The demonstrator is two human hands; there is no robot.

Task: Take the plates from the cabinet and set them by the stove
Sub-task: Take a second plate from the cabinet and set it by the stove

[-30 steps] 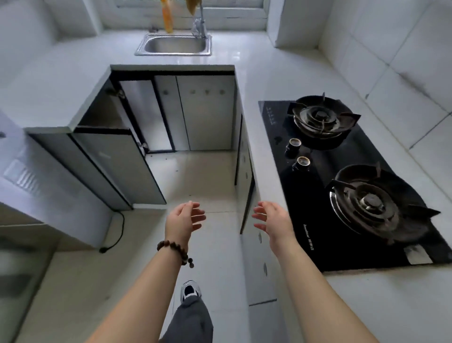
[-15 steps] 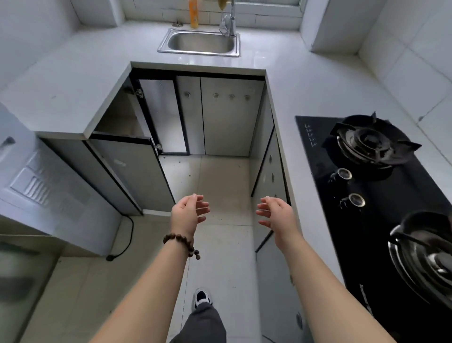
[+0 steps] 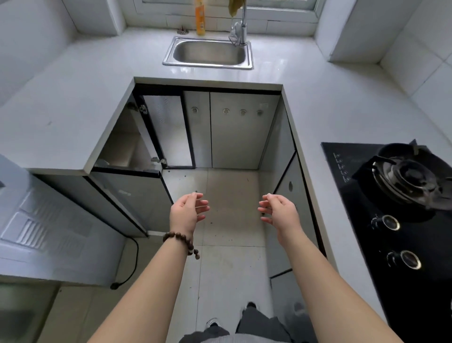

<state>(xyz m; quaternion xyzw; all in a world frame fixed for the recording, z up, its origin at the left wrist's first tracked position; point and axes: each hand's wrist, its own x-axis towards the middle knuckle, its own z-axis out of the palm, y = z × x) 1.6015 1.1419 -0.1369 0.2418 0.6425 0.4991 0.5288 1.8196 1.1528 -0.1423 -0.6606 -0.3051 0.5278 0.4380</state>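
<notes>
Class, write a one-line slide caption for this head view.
Empty left hand and right hand hover before the open cabinet, stove at right.

White countertop [image 3: 73, 98] runs in a U round a strip of beige tiled floor [image 3: 232, 183]. Steel sink [image 3: 208, 52] set in the far run, tap [image 3: 243, 29] at its right rear corner. Orange bottle [image 3: 200, 18] stands just behind the sink's rim. Window [image 3: 276, 3] above the tap (only its lower frame in view). Bright reflections on the counter beside the sink. Right wall [image 3: 428, 61] in large white tiles. Left: white appliance [image 3: 49, 232], black cord [image 3: 133, 264] trailing to the floor.
</notes>
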